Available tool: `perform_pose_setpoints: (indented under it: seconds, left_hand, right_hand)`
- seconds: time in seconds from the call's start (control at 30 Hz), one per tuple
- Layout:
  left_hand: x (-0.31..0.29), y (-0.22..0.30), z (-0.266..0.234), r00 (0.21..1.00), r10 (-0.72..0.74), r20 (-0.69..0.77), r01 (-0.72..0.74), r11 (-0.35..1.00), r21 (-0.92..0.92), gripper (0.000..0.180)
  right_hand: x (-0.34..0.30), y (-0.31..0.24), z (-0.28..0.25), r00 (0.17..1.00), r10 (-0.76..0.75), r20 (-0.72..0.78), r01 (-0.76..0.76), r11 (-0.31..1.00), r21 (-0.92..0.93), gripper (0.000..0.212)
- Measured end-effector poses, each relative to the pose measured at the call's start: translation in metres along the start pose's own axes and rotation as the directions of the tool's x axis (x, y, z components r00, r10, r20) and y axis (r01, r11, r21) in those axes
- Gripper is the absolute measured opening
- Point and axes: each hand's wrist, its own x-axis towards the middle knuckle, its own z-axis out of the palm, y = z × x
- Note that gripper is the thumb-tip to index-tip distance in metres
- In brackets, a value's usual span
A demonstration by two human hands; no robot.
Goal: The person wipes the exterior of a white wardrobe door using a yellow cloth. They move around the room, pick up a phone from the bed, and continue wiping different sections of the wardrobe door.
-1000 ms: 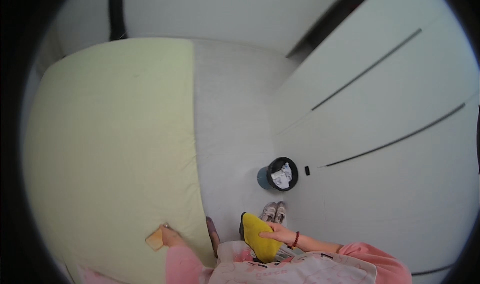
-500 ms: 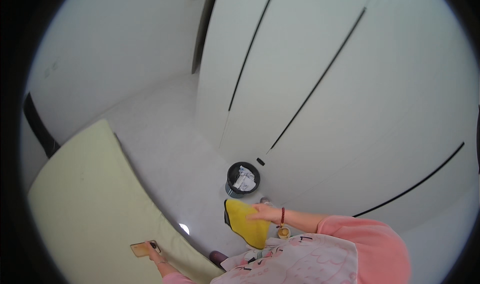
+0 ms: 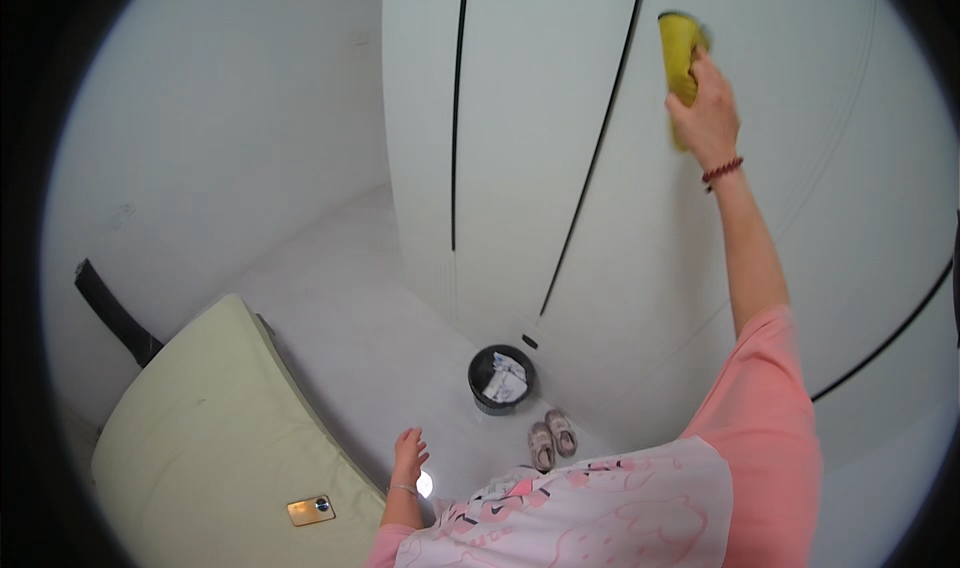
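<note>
High on the white wardrobe door [image 3: 690, 228], my right hand [image 3: 708, 118] grips a yellow cleaning cloth [image 3: 681, 53] with a dark edge. The cloth appears to lie against the door, to the right of a long black handle strip [image 3: 600, 138]. A dark red bead bracelet circles my right wrist. Down beside the bed, my left hand [image 3: 408, 456] hangs in the air with its fingers loosely apart and nothing in them. On the pale green bed [image 3: 200, 428] lies a gold phone [image 3: 311, 510], back side up, apart from my left hand.
A black bin [image 3: 487, 400] with crumpled white paper stands at the foot of the wardrobe. A pair of shoes [image 3: 550, 438] sits on the grey floor [image 3: 330, 278] near it. At the bed's far left corner rises a dark curved post [image 3: 115, 313].
My right hand has lifted the yellow cloth from waist height up to the wardrobe door. My left hand has let go of the phone, leaving it on the bed, and moved right.
</note>
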Motion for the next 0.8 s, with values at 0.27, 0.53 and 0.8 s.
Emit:
perform_pose_setpoints:
  seconds: [0.27, 0.53, 0.8]
  left_hand:
    - [-0.020, 0.121, 0.142, 0.960, 0.258, 0.111, -0.261, 0.965, 0.012, 0.056]
    - [-0.027, 0.183, 0.267, 0.870, 0.348, 0.350, -0.408, 0.906, 0.113, 0.054]
    - [-0.108, 0.366, 0.434, 0.221, 0.813, 0.538, -0.915, 0.363, -0.174, 0.057]
  right_hand:
    - [0.029, 0.037, 0.109, 0.885, -0.198, 0.422, 0.383, 0.823, -0.419, 0.040]
    - [-0.052, 0.058, 0.102, 0.574, -0.630, 0.523, 0.649, 0.739, 0.178, 0.028]
    - [0.001, 0.060, 0.104, 0.916, -0.395, 0.068, 0.400, 0.911, -0.102, 0.027]
